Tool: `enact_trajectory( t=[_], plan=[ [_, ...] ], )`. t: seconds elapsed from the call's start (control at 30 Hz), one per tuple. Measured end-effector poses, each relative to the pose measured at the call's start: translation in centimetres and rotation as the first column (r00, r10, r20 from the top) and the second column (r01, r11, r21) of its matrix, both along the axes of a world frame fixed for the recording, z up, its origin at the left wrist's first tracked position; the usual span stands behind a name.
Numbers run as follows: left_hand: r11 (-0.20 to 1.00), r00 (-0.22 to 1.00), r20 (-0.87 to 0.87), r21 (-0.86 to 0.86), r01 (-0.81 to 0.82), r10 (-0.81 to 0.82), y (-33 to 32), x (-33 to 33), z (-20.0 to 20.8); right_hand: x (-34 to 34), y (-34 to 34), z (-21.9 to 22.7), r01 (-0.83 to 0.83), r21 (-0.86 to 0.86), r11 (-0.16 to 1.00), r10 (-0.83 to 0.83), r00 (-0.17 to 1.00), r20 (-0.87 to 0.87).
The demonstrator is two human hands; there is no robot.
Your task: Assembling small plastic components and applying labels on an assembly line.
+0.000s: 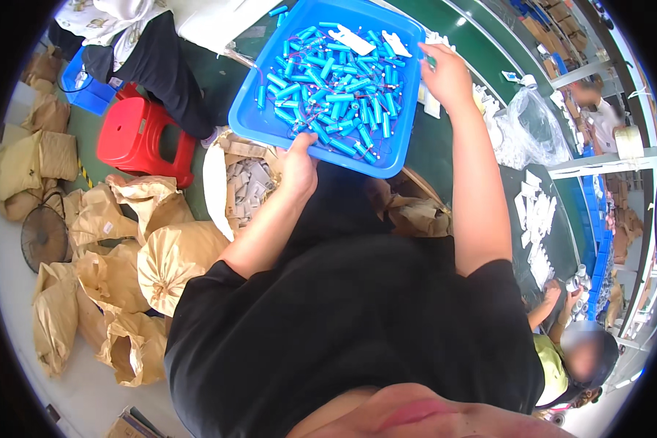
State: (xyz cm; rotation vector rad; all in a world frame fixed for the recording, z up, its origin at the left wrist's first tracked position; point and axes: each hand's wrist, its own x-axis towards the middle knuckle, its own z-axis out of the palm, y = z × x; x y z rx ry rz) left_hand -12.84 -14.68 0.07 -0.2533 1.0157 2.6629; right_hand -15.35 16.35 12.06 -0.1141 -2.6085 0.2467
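A blue plastic tray point(252, 117) is heaped with blue cylindrical battery cells point(336, 98) with thin dark red wires. White pieces point(352, 39) lie on top of the heap at its far side. My left hand point(298, 169) grips the tray's near left edge, thumb over the rim and the other fingers hidden beneath. Beside the tray's far right rim is my right hand point(449, 77), its fingers apart with a greenish gap between them. Whether its fingertips touch the rim is hard to make out.
Left of me stand a red stool point(135, 135), brown paper sacks point(179, 263) and a fan point(44, 233). An open sack of light grey pieces point(248, 186) sits below the tray. White parts point(534, 219) and a clear plastic bag point(533, 128) lie on the green bench; a co-worker's hands point(551, 296) are at right.
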Motion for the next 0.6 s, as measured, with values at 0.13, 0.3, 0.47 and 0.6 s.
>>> enact_trajectory(
  t=[0.13,0.3,0.47,0.6],
  plan=[
    [1.0,1.0,-0.02,-0.014,-0.014,0.014,0.1,-0.1,0.1,-4.5,0.7,-2.1,-0.018,0.227,0.974,-0.041,0.967,0.251],
    [0.999,0.999,-0.02,-0.039,-0.03,0.03,0.3,-0.1,0.3,-5.4,0.7,-1.9,0.017,0.284,0.959,-0.094,0.961,0.259],
    [1.0,0.999,-0.038,-0.015,-0.002,0.002,-0.5,0.0,-0.3,-5.5,-1.7,-0.5,-0.159,0.132,0.978,0.146,0.984,0.104],
    [1.0,1.0,-0.011,-0.021,0.023,-0.024,-0.4,-0.2,-1.0,-7.7,-2.2,-1.9,-0.216,0.311,0.925,0.161,0.968,0.191]
  ],
)
